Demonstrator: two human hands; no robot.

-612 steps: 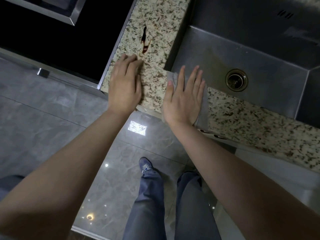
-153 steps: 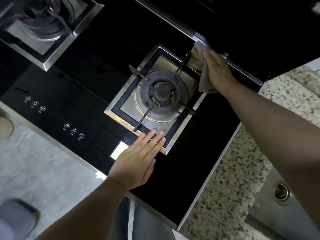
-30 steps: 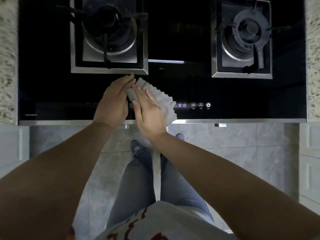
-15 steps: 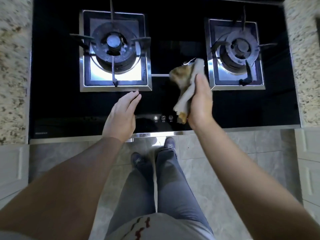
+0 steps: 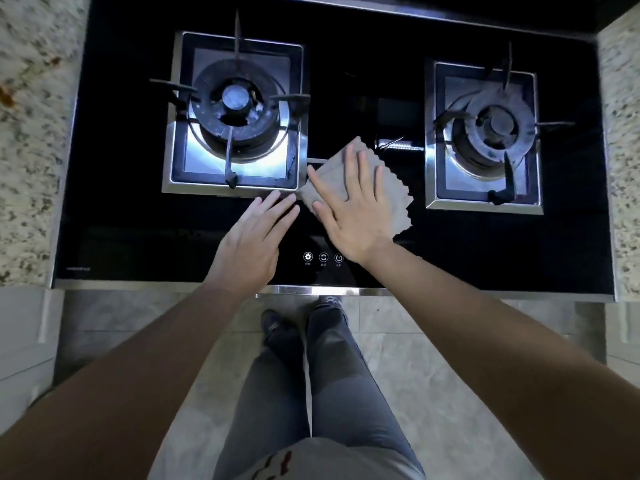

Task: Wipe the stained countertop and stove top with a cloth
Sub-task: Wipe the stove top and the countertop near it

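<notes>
With fingers straight and spread, the right hand lies flat on top of a folded grey-beige cloth with a scalloped edge, pressing it onto the black glass stove top. No curl round the fabric, just palm and fingers on it. Cloth sits under the fingers and sticks out past the hand on its right side and beyond the fingertips; one corner points up toward the back of the stove top.

Landmark: the left gas burner in its square steel tray. Cloth lies just off that tray's front-right corner, between it and the right gas burner in a matching steel tray, nearer the left one.

Left hand is relaxed, fingers straight, holding nothing. Fingertips reach close to the tray's front edge, just beside the cloth's near-left corner; can't tell whether they touch the cloth.

Three lit white touch icons on the glass sit in front of the left burner tray, between the two wrists.

Speckled granite countertop flanks the stove top; on the stretch left of the left burner, a reddish-brown stain shows at the frame edge.
</notes>
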